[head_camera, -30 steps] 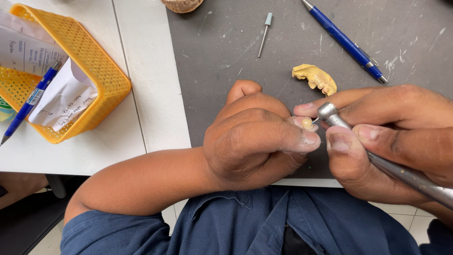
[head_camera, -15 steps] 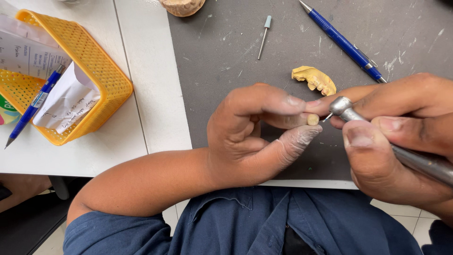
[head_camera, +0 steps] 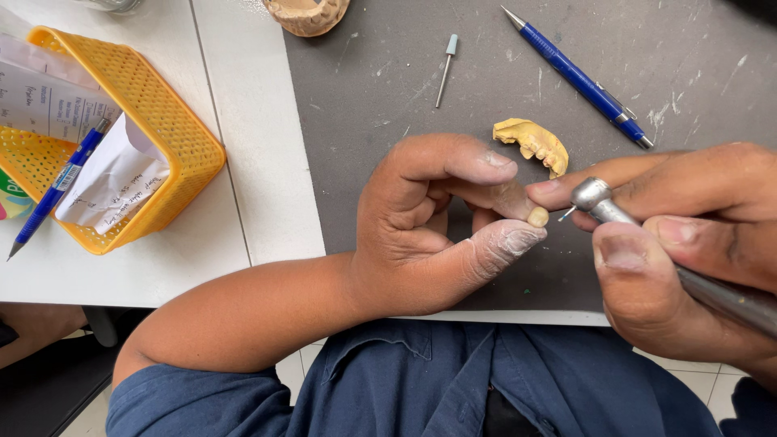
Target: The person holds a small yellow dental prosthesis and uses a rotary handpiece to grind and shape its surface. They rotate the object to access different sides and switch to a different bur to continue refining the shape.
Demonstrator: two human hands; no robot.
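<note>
My left hand (head_camera: 437, 226) pinches a tiny yellowish tooth-shaped piece (head_camera: 538, 216) between dusty fingertips above the near edge of a grey mat (head_camera: 388, 89). My right hand (head_camera: 688, 251) grips a silver rotary handpiece (head_camera: 647, 243); its small bur tip points at the piece from the right, almost touching it. A yellow plaster dental model fragment (head_camera: 534, 144) lies on the mat just behind my hands.
A loose bur (head_camera: 446, 66) and a blue pen (head_camera: 579, 77) lie farther back on the mat. A tan plaster cast (head_camera: 307, 13) sits at the top edge. At left stands a yellow basket (head_camera: 174, 133) with papers and another blue pen (head_camera: 57, 188).
My left fingers have uncurled, so the small piece now shows at the fingertips. The handpiece head has drawn slightly back to the right, and the view has shifted a little.
</note>
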